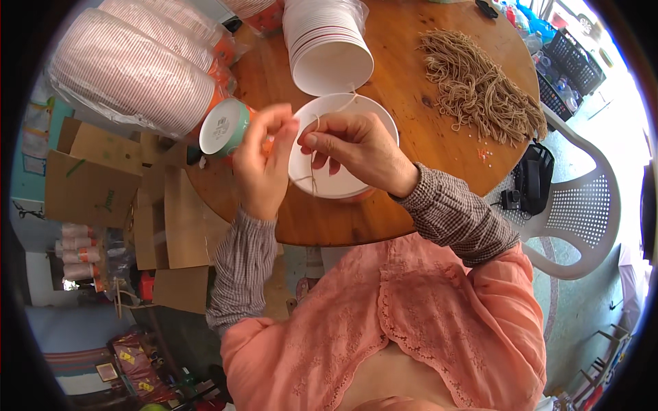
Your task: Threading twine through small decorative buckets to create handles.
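Note:
A white paper bucket [380, 116] stands at the near edge of the round table, its mouth facing up. Thin tan string [314, 179] lies across its opening, with a knot or crossing near the near rim. Over the bucket, my right hand [367, 147] pinches a piece of the string between thumb and forefinger. My left hand [264, 161] is raised at the bucket's left side, slightly smeared by motion, with fingers apart and nothing visible in them. Behind the left hand lies a green-and-white paper cup or bucket [223, 128], its round base facing me.
Stacked white buckets [332, 65] lie just beyond the bucket. Plastic-wrapped stacks of paper buckets [133, 75] fill the far left. A heap of tan strings [476, 82] covers the table's right. Cardboard boxes [92, 181] stand at left, a grey plastic chair [582, 198] at right.

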`<action>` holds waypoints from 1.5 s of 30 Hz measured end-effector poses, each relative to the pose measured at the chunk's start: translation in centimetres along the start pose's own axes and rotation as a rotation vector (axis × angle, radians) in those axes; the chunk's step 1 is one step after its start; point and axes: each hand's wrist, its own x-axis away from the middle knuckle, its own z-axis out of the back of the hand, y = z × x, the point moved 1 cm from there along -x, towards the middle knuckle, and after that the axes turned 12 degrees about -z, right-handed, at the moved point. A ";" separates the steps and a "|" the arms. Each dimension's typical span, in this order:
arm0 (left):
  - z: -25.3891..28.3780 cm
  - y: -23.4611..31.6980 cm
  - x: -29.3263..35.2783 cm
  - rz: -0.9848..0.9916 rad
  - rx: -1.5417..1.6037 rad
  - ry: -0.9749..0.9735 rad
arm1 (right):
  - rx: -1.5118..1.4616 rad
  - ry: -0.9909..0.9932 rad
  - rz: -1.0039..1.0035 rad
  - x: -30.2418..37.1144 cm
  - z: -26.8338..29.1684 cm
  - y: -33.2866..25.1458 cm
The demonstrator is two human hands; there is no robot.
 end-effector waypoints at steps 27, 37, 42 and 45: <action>-2.8 0.1 7.3 -0.196 -0.281 -0.141 | -0.128 0.257 0.208 0.6 2.7 -0.1; -3.2 1.1 7.6 -0.423 -0.371 -0.259 | -0.210 0.380 -0.188 0.1 13.7 1.6; -3.7 0.9 7.5 -0.391 -0.417 -0.209 | -0.140 0.309 -0.288 2.5 12.8 3.7; -3.7 0.6 7.3 -0.370 -0.445 -0.195 | -0.014 0.265 -0.249 5.8 8.7 3.9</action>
